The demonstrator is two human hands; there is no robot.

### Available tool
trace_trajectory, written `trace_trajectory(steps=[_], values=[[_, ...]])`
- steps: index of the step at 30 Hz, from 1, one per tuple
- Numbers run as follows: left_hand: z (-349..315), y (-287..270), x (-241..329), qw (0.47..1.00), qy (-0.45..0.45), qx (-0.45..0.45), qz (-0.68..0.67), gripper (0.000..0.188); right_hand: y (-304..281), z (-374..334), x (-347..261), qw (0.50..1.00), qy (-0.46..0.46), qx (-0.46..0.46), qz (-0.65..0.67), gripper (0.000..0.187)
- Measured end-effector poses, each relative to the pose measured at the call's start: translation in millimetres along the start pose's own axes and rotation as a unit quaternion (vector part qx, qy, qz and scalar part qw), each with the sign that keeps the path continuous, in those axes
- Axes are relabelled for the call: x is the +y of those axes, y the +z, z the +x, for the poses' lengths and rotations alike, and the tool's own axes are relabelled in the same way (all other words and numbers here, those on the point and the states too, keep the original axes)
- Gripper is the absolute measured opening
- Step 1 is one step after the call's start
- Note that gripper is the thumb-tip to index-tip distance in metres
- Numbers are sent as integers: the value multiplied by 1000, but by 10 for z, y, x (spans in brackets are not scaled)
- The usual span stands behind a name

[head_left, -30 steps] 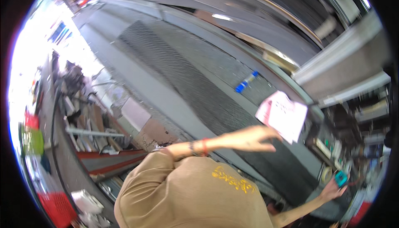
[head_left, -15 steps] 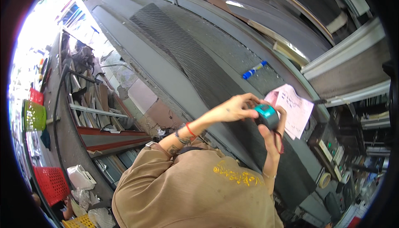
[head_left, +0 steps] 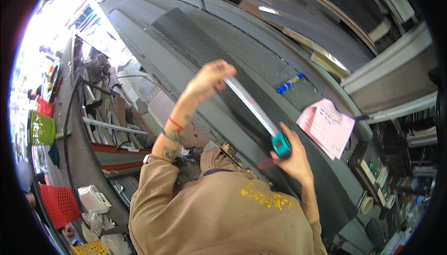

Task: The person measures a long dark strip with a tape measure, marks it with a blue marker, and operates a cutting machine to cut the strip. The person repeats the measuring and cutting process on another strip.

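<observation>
My right hand (head_left: 297,158) grips the teal and black case of a tape measure (head_left: 281,145), with a dark red wrist strap hanging below it. From the case a pale blade (head_left: 252,105) runs out, up and to the left. Its end is pinched in the closed fingers of my left hand (head_left: 212,79). The stretched blade hangs over a long dark mesh strip (head_left: 186,34) lying on the grey workbench (head_left: 170,64). Pink written sheets (head_left: 328,127) lie just right of the case, and a blue marker (head_left: 290,83) rests beyond them.
Left of the bench, a rack (head_left: 111,115) holds strips and offcuts. Red (head_left: 58,204) and green (head_left: 43,128) plastic baskets stand at the far left. At the right are a roll of tape (head_left: 367,205) and a box with buttons (head_left: 365,173). Long profiles line the back edge.
My left hand has moved left and away from the case, drawing the blade out of the tape measure. My right hand has shifted slightly left and down with the case.
</observation>
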State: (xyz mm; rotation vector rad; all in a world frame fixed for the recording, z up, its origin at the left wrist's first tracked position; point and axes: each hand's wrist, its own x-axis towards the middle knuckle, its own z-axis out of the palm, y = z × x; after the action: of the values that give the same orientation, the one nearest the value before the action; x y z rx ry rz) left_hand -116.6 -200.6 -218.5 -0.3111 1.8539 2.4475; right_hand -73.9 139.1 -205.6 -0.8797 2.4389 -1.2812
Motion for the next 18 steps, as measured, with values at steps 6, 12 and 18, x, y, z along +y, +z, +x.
trace_trajectory(steps=[6,12,18], values=[[934,-2376,934,931,158,293,-151,25,-537,-894,128,966,151,-209,-7,80],[1467,-2763,788,942,149,301,-15,87,-423,-864,127,963,216,-157,41,60],[1630,-1823,120,711,247,535,384,85,-88,416,171,982,139,-126,-9,52]])
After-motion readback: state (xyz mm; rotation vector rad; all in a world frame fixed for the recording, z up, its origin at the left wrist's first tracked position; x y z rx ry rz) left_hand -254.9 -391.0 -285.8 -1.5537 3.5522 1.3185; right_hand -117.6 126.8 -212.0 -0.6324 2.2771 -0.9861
